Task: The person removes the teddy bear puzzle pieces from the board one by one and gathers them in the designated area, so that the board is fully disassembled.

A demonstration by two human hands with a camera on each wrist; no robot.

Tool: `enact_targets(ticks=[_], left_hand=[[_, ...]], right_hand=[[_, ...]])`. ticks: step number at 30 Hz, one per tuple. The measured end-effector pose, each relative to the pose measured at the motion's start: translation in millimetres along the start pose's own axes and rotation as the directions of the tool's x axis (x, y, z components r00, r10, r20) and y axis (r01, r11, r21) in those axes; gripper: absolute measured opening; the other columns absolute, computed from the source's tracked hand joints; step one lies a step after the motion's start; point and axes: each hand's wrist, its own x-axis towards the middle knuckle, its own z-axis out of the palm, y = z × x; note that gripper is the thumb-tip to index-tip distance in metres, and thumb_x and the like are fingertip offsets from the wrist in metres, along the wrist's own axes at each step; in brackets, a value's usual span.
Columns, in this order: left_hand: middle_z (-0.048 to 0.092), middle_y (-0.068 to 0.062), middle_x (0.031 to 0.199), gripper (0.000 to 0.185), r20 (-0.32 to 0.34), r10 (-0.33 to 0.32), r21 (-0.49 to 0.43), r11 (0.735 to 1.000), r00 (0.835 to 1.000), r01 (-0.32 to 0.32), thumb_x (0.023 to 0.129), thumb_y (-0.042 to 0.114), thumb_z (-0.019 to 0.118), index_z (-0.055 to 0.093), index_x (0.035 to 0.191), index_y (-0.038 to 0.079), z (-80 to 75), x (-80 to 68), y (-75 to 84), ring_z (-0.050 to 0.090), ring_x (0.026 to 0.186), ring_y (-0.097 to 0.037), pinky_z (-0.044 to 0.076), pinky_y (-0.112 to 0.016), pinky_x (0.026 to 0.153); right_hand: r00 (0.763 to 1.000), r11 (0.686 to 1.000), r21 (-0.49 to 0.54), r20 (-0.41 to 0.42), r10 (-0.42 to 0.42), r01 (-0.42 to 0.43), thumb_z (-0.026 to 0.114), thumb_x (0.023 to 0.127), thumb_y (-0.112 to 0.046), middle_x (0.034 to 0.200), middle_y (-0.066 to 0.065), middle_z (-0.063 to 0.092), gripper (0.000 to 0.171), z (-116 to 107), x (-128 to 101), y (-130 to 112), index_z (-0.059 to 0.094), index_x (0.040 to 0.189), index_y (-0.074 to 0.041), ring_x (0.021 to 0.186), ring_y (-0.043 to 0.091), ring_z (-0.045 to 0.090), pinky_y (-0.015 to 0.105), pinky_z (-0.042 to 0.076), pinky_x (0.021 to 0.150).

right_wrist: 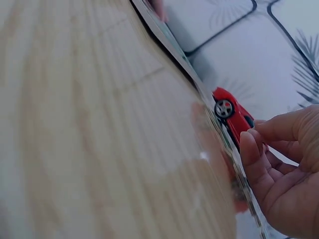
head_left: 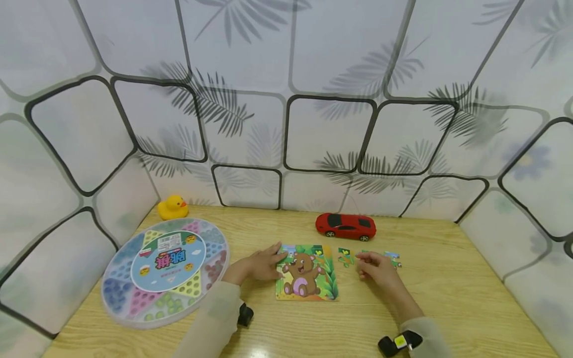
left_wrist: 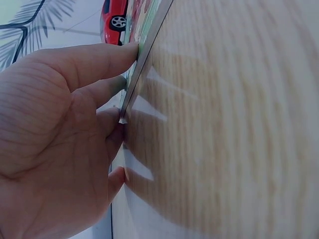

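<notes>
1. Two hands work at a bear puzzle [head_left: 306,272] lying flat on the wooden surface [head_left: 447,308], in front of a red car [head_left: 345,226].
2. Left hand [head_left: 261,262] rests at the puzzle's left edge, fingers straight and spread; the wrist view shows fingertips [left_wrist: 130,50] pressing the thin board's rim, nothing grasped.
3. Right hand [head_left: 375,266] lies just right of the puzzle among loose pieces [head_left: 345,256]; its fingers curl inward, thumb towards fingertips, but whether a piece sits in that grip cannot be told.
4. Judged by looks, the puzzle is light, thin, stiff card with a glossy face; it should slide readily on the smooth surface, so steadying it at the edge makes sense.
5. Loose pieces look small, flat and light, best pinched by their rims, and could bend or skid if pushed.
6. Left of the puzzle lies a round marble box [head_left: 165,271]; a yellow duck [head_left: 172,207] stands beyond it.
</notes>
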Motion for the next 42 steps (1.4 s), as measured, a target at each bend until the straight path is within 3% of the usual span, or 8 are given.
enact_targets(ticks=[16, 24, 28, 36, 42], left_hand=[[0.005, -0.011, 0.159, 0.064, 0.002, 0.000, -0.028, 1.000, 1.000, 0.000, 0.094, 0.031, 0.057, 0.029, 0.150, 0.015, -5.1, -1.5, 2.4, 0.006, 0.145, -0.026, 0.007, -0.054, 0.113], [0.006, -0.015, 0.158, 0.062, 0.010, 0.012, 0.020, 1.000, 1.000, -0.012, 0.095, 0.032, 0.055, 0.031, 0.149, 0.014, -6.6, -0.3, 1.9, 0.008, 0.145, -0.027, 0.010, -0.055, 0.112], [0.008, -0.017, 0.157, 0.061, 0.005, 0.031, 0.039, 0.999, 1.000, -0.031, 0.095, 0.033, 0.055, 0.032, 0.149, 0.015, -4.4, 1.4, -0.8, 0.011, 0.144, -0.029, 0.014, -0.056, 0.111], [0.015, -0.022, 0.154, 0.059, -0.093, 0.059, 0.009, 0.998, 0.994, -0.058, 0.091, 0.027, 0.063, 0.042, 0.144, 0.012, 1.7, 2.2, 0.9, 0.018, 0.141, -0.036, 0.022, -0.050, 0.111], [0.034, -0.022, 0.147, 0.044, -0.179, 0.143, 0.052, 0.989, 0.973, -0.136, 0.088, 0.014, 0.067, 0.059, 0.130, 0.007, 6.8, -7.0, 13.2, 0.033, 0.135, -0.037, 0.031, -0.046, 0.107]], right_hand=[[0.971, 0.985, -0.079, 0.196, -0.135, 0.152, 0.062, 0.090, -0.005, 0.083, 0.008, 0.058, 0.032, 46, 4, -13, 0.057, 0.115, 0.013, 0.062, 0.011, 0.056, 0.025, 0.052, 0.057], [0.977, 0.958, -0.236, 0.175, -0.125, 0.165, 0.069, 0.084, -0.004, 0.071, 0.002, 0.056, 0.031, 59, 5, -15, 0.062, 0.113, 0.005, 0.053, 0.011, 0.050, 0.026, 0.047, 0.050], [0.979, 0.953, -0.261, 0.171, -0.111, 0.154, 0.069, 0.083, -0.003, 0.068, 0.002, 0.054, 0.031, 62, 4, -18, 0.062, 0.112, 0.004, 0.050, 0.012, 0.047, 0.026, 0.043, 0.047], [0.988, 0.958, -0.269, 0.143, -0.063, 0.100, 0.069, 0.083, -0.001, 0.066, 0.003, 0.051, 0.029, 65, 1, -21, 0.062, 0.111, 0.003, 0.049, 0.012, 0.044, 0.025, 0.042, 0.046], [0.990, 0.958, -0.270, 0.128, -0.059, 0.092, 0.070, 0.082, -0.001, 0.065, 0.003, 0.050, 0.029, 66, 0, -22, 0.063, 0.110, 0.003, 0.047, 0.012, 0.044, 0.025, 0.041, 0.045]])
